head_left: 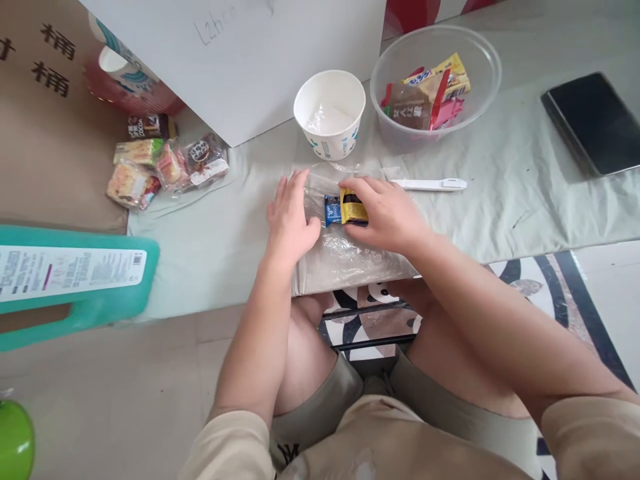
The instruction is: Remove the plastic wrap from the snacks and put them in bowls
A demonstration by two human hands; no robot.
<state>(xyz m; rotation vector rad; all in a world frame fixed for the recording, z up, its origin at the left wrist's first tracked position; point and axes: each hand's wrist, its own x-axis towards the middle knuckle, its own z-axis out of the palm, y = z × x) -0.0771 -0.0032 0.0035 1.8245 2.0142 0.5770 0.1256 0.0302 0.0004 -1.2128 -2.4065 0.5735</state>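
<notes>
Head view: the person sits low at a cloth-covered surface (pixel 215 240), both hands on a clear bag (pixel 345 260) that lies flat at the near edge, over the knees.

Left hand (pixel 290 217): open, fingers straight and together, palm down on the bag's left part. It holds nothing and just pins the film.

Right hand (pixel 385 213): fingers curled over a yellow packet (pixel 353 207), thumb on its near side, so a light grip. A blue packet (pixel 332 210) sits touching the yellow one on its left, between the two hands. Whether both packets are inside the bag or on top of it is hard to tell, since the film is clear and crumpled.

Step in hand, as I read it: the packets are being settled at the bag, one hand steadying and the other placing.

Handling from here calls for the left hand to keep the film flat, because thin plastic slides and bunches, and for the bag's mouth to stay free.

Around it:
- a paper cup (pixel 330 113) stands just beyond the bag
- a white clip stick (pixel 430 184) lies right of the right hand
- a plastic bowl (pixel 493 73) holds more packets
- a snack pile (pixel 160 163) sits far left
- a dark tablet (pixel 595 123) lies far right
- a green jug (pixel 75 280) lies at the left edge
</notes>
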